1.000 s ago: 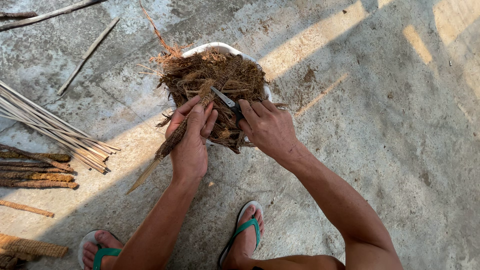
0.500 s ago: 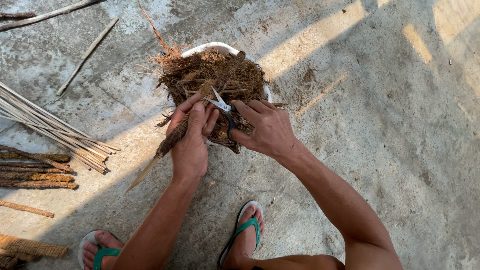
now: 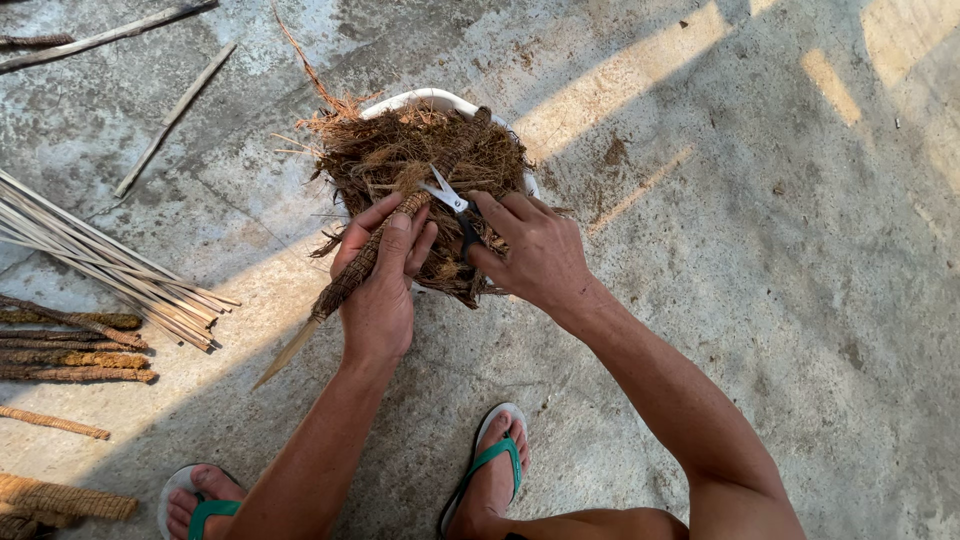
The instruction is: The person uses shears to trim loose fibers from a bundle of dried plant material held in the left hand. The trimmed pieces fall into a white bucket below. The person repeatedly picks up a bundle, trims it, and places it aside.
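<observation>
My left hand (image 3: pixel 382 280) grips a fibre-wrapped stick (image 3: pixel 345 284) whose bare pointed end juts down to the left. The wrapped top end sits just above my fingers, over a white basin (image 3: pixel 432 99) heaped with brown coconut fibre (image 3: pixel 415 160). My right hand (image 3: pixel 530 250) holds a pair of scissors (image 3: pixel 447 197) with silver blades parted at the top end of the stick. Both hands hover over the near side of the basin.
A bundle of bare thin sticks (image 3: pixel 95 260) lies on the concrete floor at left. Several fibre-wrapped sticks (image 3: pixel 70 345) lie below them. Loose sticks (image 3: pixel 170 118) rest at the top left. My feet in green sandals (image 3: pixel 492 465) stand at the bottom.
The scissors have shifted closer to the stick's wrapped top end and their blades have opened. My left hand keeps the stick almost still.
</observation>
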